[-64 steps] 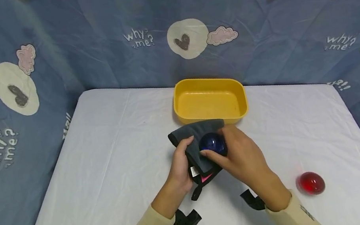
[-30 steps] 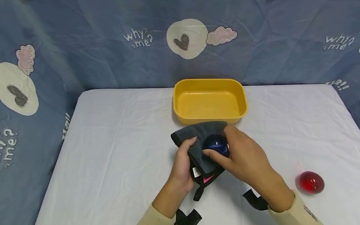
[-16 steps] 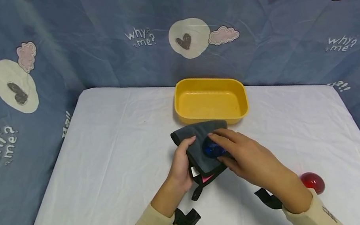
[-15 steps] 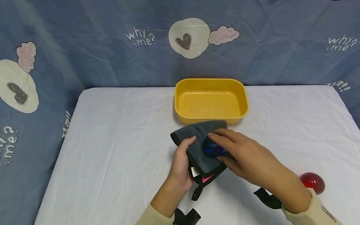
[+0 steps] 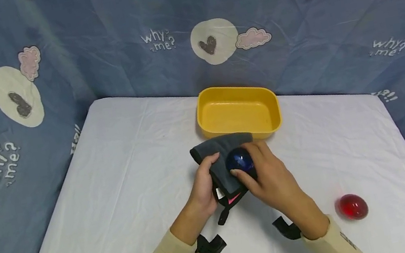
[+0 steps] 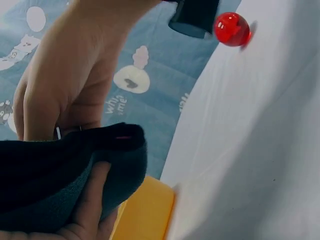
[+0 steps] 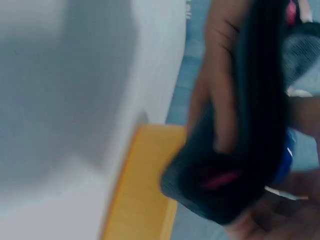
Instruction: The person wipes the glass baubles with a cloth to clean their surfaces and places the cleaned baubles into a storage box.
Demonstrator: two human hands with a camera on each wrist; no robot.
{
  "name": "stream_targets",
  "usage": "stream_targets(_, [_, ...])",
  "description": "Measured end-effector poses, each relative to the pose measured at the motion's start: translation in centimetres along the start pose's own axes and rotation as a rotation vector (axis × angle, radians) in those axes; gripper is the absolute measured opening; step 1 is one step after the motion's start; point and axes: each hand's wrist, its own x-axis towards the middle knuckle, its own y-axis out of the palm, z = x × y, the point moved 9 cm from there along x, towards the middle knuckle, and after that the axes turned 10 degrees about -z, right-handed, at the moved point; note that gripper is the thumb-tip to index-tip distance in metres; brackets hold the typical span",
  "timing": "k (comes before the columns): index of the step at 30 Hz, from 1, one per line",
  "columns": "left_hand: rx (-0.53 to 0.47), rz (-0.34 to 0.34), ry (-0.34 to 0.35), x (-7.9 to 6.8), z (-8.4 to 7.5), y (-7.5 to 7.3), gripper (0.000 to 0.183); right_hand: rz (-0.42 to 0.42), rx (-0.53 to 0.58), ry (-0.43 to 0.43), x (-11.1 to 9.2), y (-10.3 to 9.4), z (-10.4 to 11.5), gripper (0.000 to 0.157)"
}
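Observation:
In the head view my left hand (image 5: 200, 189) grips a folded dark grey cloth (image 5: 220, 173) with black edging, its thumb on top and its fingers underneath. A bit of pink and a black loop show at the cloth's lower corner. My right hand (image 5: 269, 173) holds a glossy dark blue ball (image 5: 239, 160) against the cloth, thumb on the near side and fingers on the far side. The left wrist view shows the underside of the cloth (image 6: 120, 175) with fingers on it. In the blurred right wrist view only a sliver of the blue ball (image 7: 286, 157) shows behind the cloth.
A yellow rectangular tub (image 5: 238, 113) stands just beyond the cloth, with nothing visible inside. On the white-covered table (image 5: 137, 169) a red translucent ball (image 5: 352, 206) lies to the right of my right forearm. A blue printed curtain (image 5: 113, 60) surrounds the table's back and sides.
My right hand's fingers have shifted over the blue ball, lying across its top half a second ago and now holding its sides. The left hand keeps its grip on the cloth.

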Motion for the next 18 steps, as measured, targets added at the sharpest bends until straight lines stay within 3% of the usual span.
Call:
stream_targets(5, [-0.043,-0.036,0.033,-0.2,-0.3,-0.5,0.063,-0.129,0.041,0.08,0.2,0.1,-0.6,0.061])
stream_targets(10, [-0.053,-0.053,0.053,-0.4,-0.7,-1.3,0.066,-0.241,0.06,0.099,0.8,-0.2,-1.3,0.06])
stream_targets(18, [-0.035,-0.187,0.076,-1.9,-1.7,-3.4,0.069,-0.29,0.072,0.192,2.8,-0.8,-5.0,0.059])
